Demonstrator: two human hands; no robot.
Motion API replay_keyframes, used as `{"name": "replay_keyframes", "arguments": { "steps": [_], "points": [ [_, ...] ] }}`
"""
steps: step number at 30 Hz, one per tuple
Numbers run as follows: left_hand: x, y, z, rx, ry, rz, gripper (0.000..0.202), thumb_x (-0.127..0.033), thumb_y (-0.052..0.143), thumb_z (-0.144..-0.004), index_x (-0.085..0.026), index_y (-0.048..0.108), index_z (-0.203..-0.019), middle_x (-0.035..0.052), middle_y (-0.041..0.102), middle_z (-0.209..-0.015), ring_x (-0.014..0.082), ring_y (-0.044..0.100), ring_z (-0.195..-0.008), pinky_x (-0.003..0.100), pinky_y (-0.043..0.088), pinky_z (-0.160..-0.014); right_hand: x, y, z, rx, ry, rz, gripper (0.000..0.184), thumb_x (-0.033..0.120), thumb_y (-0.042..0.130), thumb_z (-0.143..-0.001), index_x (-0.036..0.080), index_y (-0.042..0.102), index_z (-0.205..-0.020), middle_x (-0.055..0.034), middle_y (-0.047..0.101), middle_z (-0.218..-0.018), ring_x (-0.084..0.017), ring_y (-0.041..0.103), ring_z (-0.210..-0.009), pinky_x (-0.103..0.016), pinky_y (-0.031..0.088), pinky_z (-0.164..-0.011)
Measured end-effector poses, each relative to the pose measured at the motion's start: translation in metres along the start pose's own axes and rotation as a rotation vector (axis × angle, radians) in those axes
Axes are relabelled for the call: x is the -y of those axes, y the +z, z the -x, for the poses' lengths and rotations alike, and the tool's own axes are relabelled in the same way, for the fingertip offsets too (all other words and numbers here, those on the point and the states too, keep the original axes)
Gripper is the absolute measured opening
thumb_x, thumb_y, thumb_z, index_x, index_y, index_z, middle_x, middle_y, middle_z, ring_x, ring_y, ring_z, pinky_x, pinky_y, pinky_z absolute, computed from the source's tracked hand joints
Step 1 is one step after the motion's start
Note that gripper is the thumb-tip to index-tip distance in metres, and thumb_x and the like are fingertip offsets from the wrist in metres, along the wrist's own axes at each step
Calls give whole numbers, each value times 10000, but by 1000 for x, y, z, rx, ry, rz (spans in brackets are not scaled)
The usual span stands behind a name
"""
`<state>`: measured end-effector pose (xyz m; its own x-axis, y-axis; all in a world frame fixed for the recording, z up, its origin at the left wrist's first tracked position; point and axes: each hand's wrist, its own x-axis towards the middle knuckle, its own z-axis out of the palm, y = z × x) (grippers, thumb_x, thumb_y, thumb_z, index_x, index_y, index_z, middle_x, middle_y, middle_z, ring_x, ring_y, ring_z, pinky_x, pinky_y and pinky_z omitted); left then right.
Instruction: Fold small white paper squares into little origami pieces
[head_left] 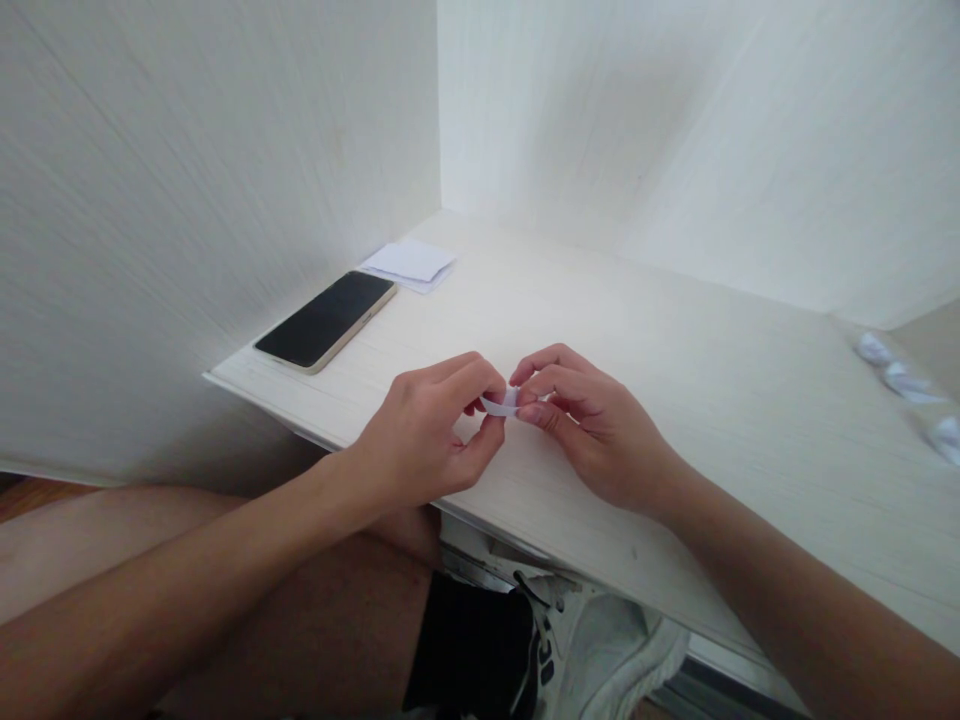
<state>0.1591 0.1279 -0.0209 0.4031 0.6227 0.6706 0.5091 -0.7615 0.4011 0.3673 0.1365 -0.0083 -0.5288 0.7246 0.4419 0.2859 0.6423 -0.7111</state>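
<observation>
A small folded strip of white paper [501,405] is held between my two hands, just above the white shelf near its front edge. My left hand [442,425] pinches the strip's left end between thumb and fingers. At the other end, my right hand [581,415] grips it with thumb and fingertips. The paper bends slightly between them, and its ends are hidden by my fingers.
On the left of the shelf [637,300] lies a phone [328,318] with a dark screen. Behind it is a stack of folded white paper [411,262]. Several crumpled white paper pieces [911,382] sit at the far right. White walls close off the left and back. A white shoe [607,640] shows below.
</observation>
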Motion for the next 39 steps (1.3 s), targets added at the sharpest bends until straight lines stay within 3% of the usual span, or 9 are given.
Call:
{"name": "replay_keyframes", "arguments": {
  "steps": [7, 13, 16, 20, 24, 30, 36, 39],
  "points": [
    [4, 2, -2, -62, 61, 27, 154, -86, 669, -835, -174, 616, -950, -31, 685, -802, 90, 637, -697, 198, 495, -669, 2, 2, 3, -94, -119, 47, 150, 78, 621, -966, 193, 679, -889, -51, 605, -1021, -144, 610, -873, -286, 493, -740],
    [6, -4, -8, -39, 89, 170, 162, -119, 668, -821, -214, 633, -947, -21, 712, -801, 111, 655, -684, 226, 512, -639, 13, 3, 5, -136, -76, -9, 131, 121, 649, -967, 220, 703, -901, -54, 588, -1057, -165, 608, -934, -310, 506, -767],
    [5, -9, -10, -40, 111, 196, 93, -170, 668, -795, -236, 629, -849, -6, 716, -753, 126, 652, -622, 240, 497, -568, 16, 1, 5, -71, -19, -100, 133, 146, 648, -976, 230, 702, -888, -60, 597, -1062, -192, 590, -1028, -335, 502, -824],
    [-1, -17, -11, 93, 79, 130, 89, -172, 621, -734, -259, 604, -739, 0, 728, -705, 135, 650, -579, 246, 477, -532, 14, -5, 3, 102, 84, -260, 130, 225, 664, -987, 231, 694, -860, -67, 611, -1124, -212, 557, -1099, -361, 493, -881],
    [-5, -21, -10, 80, 195, 66, 123, -138, 595, -731, -260, 588, -743, -11, 727, -704, 128, 635, -567, 238, 449, -530, 13, -11, 2, 191, 115, -348, 153, 281, 685, -986, 218, 694, -847, -58, 618, -1083, -199, 566, -1089, -354, 485, -891],
    [-5, -24, -11, 81, 325, 59, 156, -93, 606, -763, -240, 560, -738, -11, 718, -725, 106, 596, -559, 227, 436, -537, 18, -19, 0, 280, 112, -359, 180, 273, 653, -1008, 198, 723, -861, -55, 637, -1010, -185, 624, -1032, -337, 498, -874],
    [1, -30, -7, 208, 392, 3, 143, -188, 648, -875, -241, 563, -773, 1, 704, -775, 115, 595, -603, 252, 439, -581, 25, -25, -2, 319, 91, -314, 173, 228, 628, -1010, 200, 725, -869, -72, 655, -996, -216, 613, -1108, -361, 521, -890],
    [3, -30, -5, 199, 409, -2, 128, -209, 663, -886, -238, 572, -801, 10, 698, -786, 119, 601, -618, 261, 434, -590, 29, -25, -1, 318, 77, -248, 170, 201, 617, -1010, 202, 719, -874, -81, 654, -1030, -218, 610, -1144, -353, 525, -892]
  ]
}}
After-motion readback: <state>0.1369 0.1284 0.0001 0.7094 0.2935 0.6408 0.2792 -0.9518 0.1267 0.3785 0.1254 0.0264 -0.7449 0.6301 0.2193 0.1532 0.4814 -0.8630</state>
